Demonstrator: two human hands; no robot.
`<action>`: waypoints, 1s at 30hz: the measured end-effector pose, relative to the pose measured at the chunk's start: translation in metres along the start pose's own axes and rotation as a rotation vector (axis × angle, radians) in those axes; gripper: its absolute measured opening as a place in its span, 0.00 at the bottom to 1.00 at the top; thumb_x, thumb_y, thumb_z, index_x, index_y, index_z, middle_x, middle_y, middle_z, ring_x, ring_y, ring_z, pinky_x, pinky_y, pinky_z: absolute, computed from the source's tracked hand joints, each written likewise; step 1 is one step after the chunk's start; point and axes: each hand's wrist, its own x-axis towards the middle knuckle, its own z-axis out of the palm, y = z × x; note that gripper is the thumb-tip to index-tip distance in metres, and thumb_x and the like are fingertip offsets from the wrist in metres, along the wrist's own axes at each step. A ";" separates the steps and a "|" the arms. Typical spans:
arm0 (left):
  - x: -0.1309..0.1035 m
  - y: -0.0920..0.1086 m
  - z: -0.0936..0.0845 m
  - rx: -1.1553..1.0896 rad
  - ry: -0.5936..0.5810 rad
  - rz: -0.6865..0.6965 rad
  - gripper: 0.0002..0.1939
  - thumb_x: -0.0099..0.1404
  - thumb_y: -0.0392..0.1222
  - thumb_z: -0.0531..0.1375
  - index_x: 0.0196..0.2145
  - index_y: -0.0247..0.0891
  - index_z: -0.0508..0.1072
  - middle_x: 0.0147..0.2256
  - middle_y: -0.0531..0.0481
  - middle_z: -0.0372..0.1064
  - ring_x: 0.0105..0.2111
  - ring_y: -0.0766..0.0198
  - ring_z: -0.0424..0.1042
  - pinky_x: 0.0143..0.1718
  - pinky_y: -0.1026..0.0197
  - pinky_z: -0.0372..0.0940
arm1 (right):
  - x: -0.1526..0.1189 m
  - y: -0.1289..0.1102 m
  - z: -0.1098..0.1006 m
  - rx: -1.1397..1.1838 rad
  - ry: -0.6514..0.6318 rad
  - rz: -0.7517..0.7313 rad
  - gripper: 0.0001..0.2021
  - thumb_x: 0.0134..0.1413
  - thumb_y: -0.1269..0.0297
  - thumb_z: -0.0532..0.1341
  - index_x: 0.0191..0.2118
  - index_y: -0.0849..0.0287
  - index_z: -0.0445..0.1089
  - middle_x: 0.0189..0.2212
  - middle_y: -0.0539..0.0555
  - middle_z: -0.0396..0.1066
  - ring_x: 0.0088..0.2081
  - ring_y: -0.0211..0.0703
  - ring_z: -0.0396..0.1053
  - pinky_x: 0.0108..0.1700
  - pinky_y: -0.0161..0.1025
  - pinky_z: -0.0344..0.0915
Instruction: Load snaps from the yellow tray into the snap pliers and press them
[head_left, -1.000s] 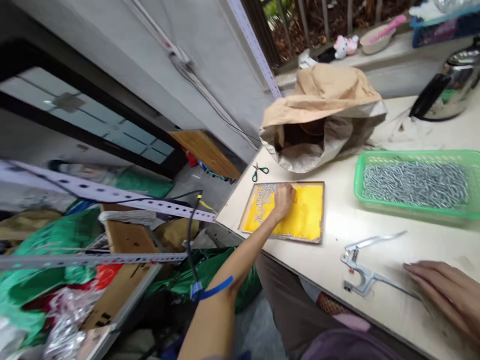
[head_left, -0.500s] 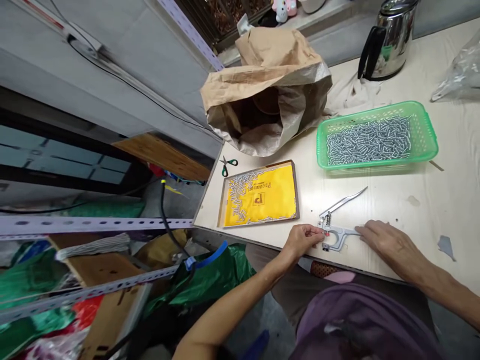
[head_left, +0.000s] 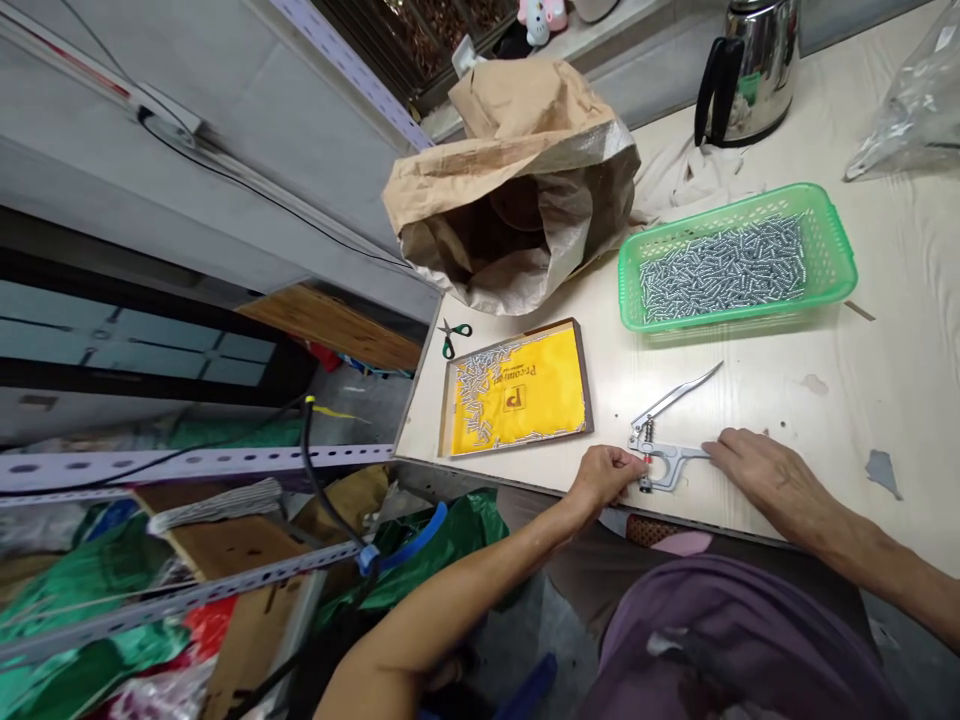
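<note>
Silver hand-press pliers with a spring and a small red part at the jaw lie near the table's front edge, their upper handle raised wide. My left hand is closed in a pinch right at the jaw; whatever sits between the fingertips is too small to make out. At the other end, my right hand has its fingers curled over the tip of the lower handle. Left of the tool is a shallow cardboard tray lined in yellow, with small metal pins gathered mostly along its left side.
A green plastic basket full of small metal pieces stands behind the pliers. Green-handled scissors lie beyond the tray. Further back are an open paper sack, a steel kettle and a clear plastic bag.
The camera view has shifted slightly, so the table things appear a little further left. Both hands keep about the same places on the pliers.
</note>
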 end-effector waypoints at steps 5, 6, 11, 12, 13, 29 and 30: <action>-0.002 0.004 -0.002 0.099 -0.042 0.012 0.09 0.55 0.41 0.65 0.27 0.30 0.76 0.11 0.62 0.53 0.12 0.75 0.54 0.14 0.70 0.50 | 0.000 -0.002 0.004 -0.023 0.035 0.006 0.16 0.48 0.86 0.49 0.35 0.59 0.66 0.30 0.54 0.67 0.28 0.41 0.62 0.30 0.37 0.56; -0.003 0.005 -0.002 0.104 -0.046 0.014 0.09 0.55 0.42 0.65 0.27 0.31 0.76 0.11 0.62 0.54 0.12 0.75 0.54 0.14 0.70 0.50 | 0.000 -0.003 0.005 -0.030 0.042 0.004 0.16 0.48 0.86 0.49 0.34 0.59 0.66 0.29 0.54 0.67 0.28 0.41 0.62 0.30 0.37 0.56; -0.008 0.008 0.000 0.078 -0.058 0.001 0.08 0.55 0.40 0.64 0.27 0.31 0.75 0.13 0.61 0.57 0.13 0.75 0.54 0.15 0.71 0.54 | -0.001 -0.002 0.010 -0.048 0.005 0.016 0.12 0.52 0.81 0.51 0.34 0.59 0.67 0.30 0.54 0.67 0.29 0.42 0.64 0.31 0.37 0.58; -0.009 0.008 0.001 0.074 -0.055 -0.004 0.07 0.55 0.40 0.64 0.27 0.31 0.75 0.13 0.61 0.57 0.13 0.75 0.54 0.15 0.71 0.54 | 0.000 0.001 0.010 -0.045 -0.009 0.023 0.10 0.55 0.78 0.52 0.36 0.59 0.67 0.32 0.55 0.68 0.31 0.42 0.65 0.31 0.38 0.59; -0.010 0.008 0.001 0.072 -0.046 -0.008 0.07 0.55 0.39 0.64 0.27 0.31 0.75 0.13 0.61 0.57 0.13 0.75 0.54 0.14 0.71 0.54 | 0.001 0.005 0.011 -0.044 -0.015 0.031 0.08 0.57 0.74 0.54 0.39 0.59 0.68 0.36 0.58 0.69 0.34 0.44 0.66 0.33 0.39 0.60; -0.019 0.009 0.007 0.103 0.002 -0.064 0.08 0.56 0.39 0.62 0.30 0.30 0.76 0.12 0.62 0.52 0.13 0.74 0.52 0.14 0.69 0.52 | 0.046 0.043 0.008 -0.031 -0.099 -0.120 0.40 0.35 0.51 0.71 0.56 0.62 0.62 0.48 0.65 0.68 0.49 0.60 0.63 0.53 0.58 0.56; -0.020 0.009 0.007 0.100 0.001 -0.068 0.09 0.56 0.40 0.62 0.30 0.30 0.76 0.12 0.62 0.52 0.13 0.74 0.51 0.14 0.69 0.51 | 0.046 0.042 0.007 -0.031 -0.106 -0.115 0.38 0.36 0.51 0.70 0.55 0.63 0.63 0.47 0.64 0.68 0.48 0.59 0.63 0.51 0.57 0.57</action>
